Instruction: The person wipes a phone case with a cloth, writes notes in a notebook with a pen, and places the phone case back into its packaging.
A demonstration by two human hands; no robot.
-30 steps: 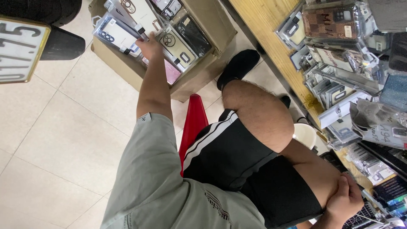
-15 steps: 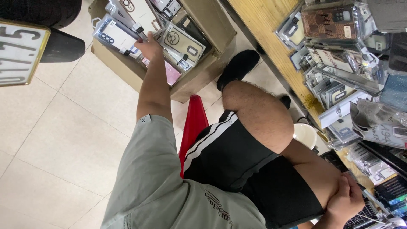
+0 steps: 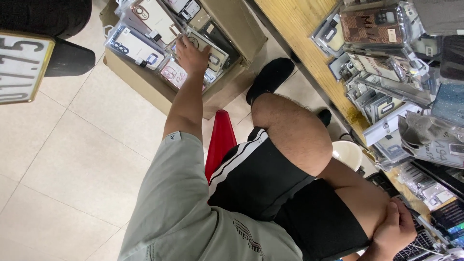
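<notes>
My left hand [image 3: 192, 55] reaches out to an open cardboard box [image 3: 145, 84] on the floor. Its fingers are spread on the packaged phone cases [image 3: 140, 48] standing in the box, pressing on a beige one [image 3: 215, 55]; no case is lifted out. A pink case [image 3: 172, 73] lies just left of the wrist. My right hand [image 3: 394, 229] rests at the lower right against my bare knee, fingers curled, with nothing visible in it. I sit in a grey shirt and black shorts.
A red stool [image 3: 220, 140] stands under me on the tiled floor. On the right, a wooden table [image 3: 295, 24] holds heaps of packaged phone cases [image 3: 382, 29]. A white cup [image 3: 347, 152] and a keyboard [image 3: 420, 241] lie near my knee. A number plate [image 3: 21, 65] hangs at the left.
My left hand has slid to the right across the cases in the box, from the white packs onto the beige one. The right hand has stayed where it was.
</notes>
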